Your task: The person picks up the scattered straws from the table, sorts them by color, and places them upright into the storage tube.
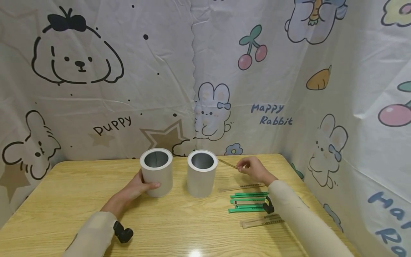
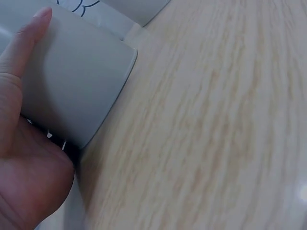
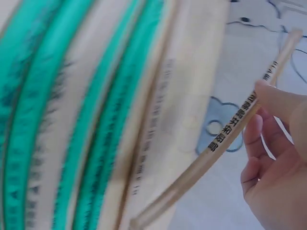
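My left hand [image 1: 138,185] grips the left white cylindrical canister [image 1: 157,182], its thumb lying across the front wall; the fingers behind are mostly hidden. In the left wrist view the thumb [image 2: 29,38] presses along the canister's side [image 2: 76,72]. A second white canister [image 1: 200,182] stands just to the right, its top open like the first. Between thumb and fingertips, my right hand [image 1: 253,168] pinches a thin brown paper-wrapped straw [image 1: 228,164], which points left toward the second canister's rim. Dark printing shows on that straw [image 3: 230,122] in the right wrist view.
On the wooden table [image 1: 179,228], several green-wrapped straws [image 1: 247,210] lie in a row under the right forearm. Brown-wrapped straws lie behind them [image 1: 240,187] and in front [image 1: 257,223]. A printed cloth [image 1: 160,89] hangs along the table's back and right edges.
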The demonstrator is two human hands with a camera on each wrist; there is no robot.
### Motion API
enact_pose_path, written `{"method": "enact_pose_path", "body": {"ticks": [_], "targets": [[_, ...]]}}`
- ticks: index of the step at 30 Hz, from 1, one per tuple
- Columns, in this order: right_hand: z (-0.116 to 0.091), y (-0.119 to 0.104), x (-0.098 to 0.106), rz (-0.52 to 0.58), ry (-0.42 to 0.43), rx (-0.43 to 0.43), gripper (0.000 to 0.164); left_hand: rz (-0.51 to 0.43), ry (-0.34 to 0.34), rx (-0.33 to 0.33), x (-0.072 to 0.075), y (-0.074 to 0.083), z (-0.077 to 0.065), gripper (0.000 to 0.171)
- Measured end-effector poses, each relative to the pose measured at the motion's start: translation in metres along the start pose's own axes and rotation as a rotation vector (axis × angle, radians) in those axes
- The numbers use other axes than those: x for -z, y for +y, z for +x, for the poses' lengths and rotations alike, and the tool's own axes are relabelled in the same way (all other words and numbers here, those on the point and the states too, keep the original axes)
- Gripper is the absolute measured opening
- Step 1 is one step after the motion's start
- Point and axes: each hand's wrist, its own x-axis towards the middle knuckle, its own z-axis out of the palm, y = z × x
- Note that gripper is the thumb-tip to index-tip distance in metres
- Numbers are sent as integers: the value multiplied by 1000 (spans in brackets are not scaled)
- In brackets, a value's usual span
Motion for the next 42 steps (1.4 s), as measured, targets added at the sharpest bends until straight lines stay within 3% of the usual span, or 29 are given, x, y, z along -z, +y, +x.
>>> {"method": "enact_pose_path", "body": {"ticks": [7, 10, 14, 20, 24, 29, 34, 37, 42], "targets": [[6, -37, 23, 214, 195, 3, 20, -39, 16, 40, 1, -4, 1, 113], [12, -66, 36, 383, 298, 26, 23, -54, 24, 42, 0, -2, 1, 111], [21, -112, 45, 598, 395, 69, 12, -76, 25, 32, -2, 0, 0, 108], [36, -178, 30, 877, 388, 108, 4, -88, 26, 25, -1, 0, -1, 109], [50, -209, 3, 974, 323, 93, 15, -93, 22, 29, 0, -2, 1, 111], [66, -230, -42, 932, 218, 14, 7, -109, 15, 29, 1, -4, 3, 111], [71, -232, -73, 807, 105, -53, 17, -126, -1, 21, -1, -5, 4, 110], [69, -226, -73, 722, 42, -73, 23, -127, 9, 37, -1, -5, 4, 110], [62, -206, -39, 597, 43, -47, 37, -123, 25, 59, 0, -4, 4, 111]]}}
